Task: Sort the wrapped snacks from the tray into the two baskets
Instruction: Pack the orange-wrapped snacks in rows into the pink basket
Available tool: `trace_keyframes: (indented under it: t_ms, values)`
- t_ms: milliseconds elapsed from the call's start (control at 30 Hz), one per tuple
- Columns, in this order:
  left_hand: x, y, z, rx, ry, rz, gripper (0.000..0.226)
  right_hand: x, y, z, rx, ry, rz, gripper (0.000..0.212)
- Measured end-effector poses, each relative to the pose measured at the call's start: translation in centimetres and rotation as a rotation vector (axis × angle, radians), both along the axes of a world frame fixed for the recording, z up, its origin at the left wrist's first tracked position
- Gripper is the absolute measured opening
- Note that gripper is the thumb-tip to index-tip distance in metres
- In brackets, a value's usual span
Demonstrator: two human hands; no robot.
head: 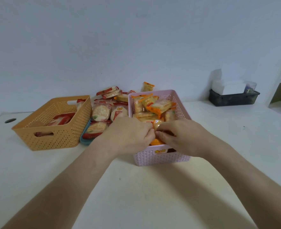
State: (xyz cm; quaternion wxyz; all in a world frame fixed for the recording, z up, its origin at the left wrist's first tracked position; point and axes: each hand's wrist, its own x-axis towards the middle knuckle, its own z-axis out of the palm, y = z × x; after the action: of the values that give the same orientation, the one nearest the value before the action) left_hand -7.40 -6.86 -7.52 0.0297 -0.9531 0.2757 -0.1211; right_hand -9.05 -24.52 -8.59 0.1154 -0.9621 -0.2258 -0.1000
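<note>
Head view: both hands were over the near end of the pink basket (161,157). The left hand (129,134) and right hand (177,136) met fingertip to fingertip on one orange-wrapped snack (157,125). Left fingers (148,131) were curled, pinching the snack's left edge. Right fingers (163,134) were curled, pinching its right edge. The snack was inside the basket rim, just above the contents; couldn't tell if it touched the packs below.

The pink basket held an orange pile (158,105), loose packs reaching about to the rim. The orange basket (53,138) stood to the left on the desk (136,187), apart from the pink one, with a few red snacks (62,119) on its floor.

The tray (84,139), teal, lay between the two baskets, right against the orange one; most of it was hidden. A red heap (101,113) of wrapped packs covered it, stacked back toward the wall. One stray pack (147,86), orange, stood by the wall behind the pink basket.

Far right: a black bin (234,100) with a white box (227,87) in it. Far left: a round hole (10,120) in the desk.
</note>
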Motion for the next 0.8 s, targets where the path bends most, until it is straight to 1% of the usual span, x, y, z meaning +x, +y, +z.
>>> trace_keyframes:
  t_ms: [67, 100, 167, 200, 267, 367, 400, 467, 533, 600, 667, 800]
  values:
    - [-0.2, -0.3, -0.4, 0.018, 0.013, 0.021, 0.039, 0.1, -0.1, 0.7, 0.017, 0.081, 0.027, 0.038]
    - [-0.1, -0.4, -0.4, 0.006, 0.003, 0.025, 0.042, 0.2, -0.3, 1.3, 0.089, 0.137, 0.028, 0.038]
    - [0.6, -0.6, -0.5, -0.014, -0.010, 0.054, 0.049, 0.7, -0.4, 2.1, 0.287, 0.265, 0.016, 0.031]
    - [0.9, -0.8, -0.5, -0.020, -0.014, 0.068, 0.052, 1.1, -0.5, 2.4, 0.349, 0.306, -0.005, 0.029]
    - [1.1, -1.3, -0.5, -0.007, -0.023, 0.085, 0.054, 1.9, -0.7, 2.8, 0.388, 0.365, -0.075, 0.029]
    - [1.0, -1.5, -0.6, 0.032, -0.038, 0.061, 0.052, 3.4, -1.2, 3.7, 0.366, 0.515, -0.170, 0.031]
    - [1.1, -1.4, -0.6, 0.040, -0.033, 0.051, 0.053, 4.0, -1.2, 4.1, 0.312, 0.527, -0.171, 0.028]
    - [1.2, -1.3, -0.6, 0.043, -0.016, 0.031, 0.053, 5.2, -1.0, 4.9, 0.078, 0.469, -0.141, 0.021]
    - [1.4, -1.3, -0.7, 0.039, -0.008, 0.015, 0.052, 5.8, -0.3, 5.1, -0.198, 0.423, -0.102, 0.030]
    - [1.6, -1.3, -1.1, 0.013, -0.020, 0.001, 0.051, 5.9, 0.6, 4.9, -0.400, 0.400, -0.049, 0.042]
    - [1.8, -1.2, -1.2, -0.004, -0.048, -0.020, 0.050, 6.0, 1.1, 4.5, -0.520, 0.342, -0.024, 0.051]
    - [1.8, -1.2, -1.3, -0.003, -0.056, -0.047, 0.050, 6.2, 1.4, 3.4, -0.624, 0.226, -0.051, 0.043]
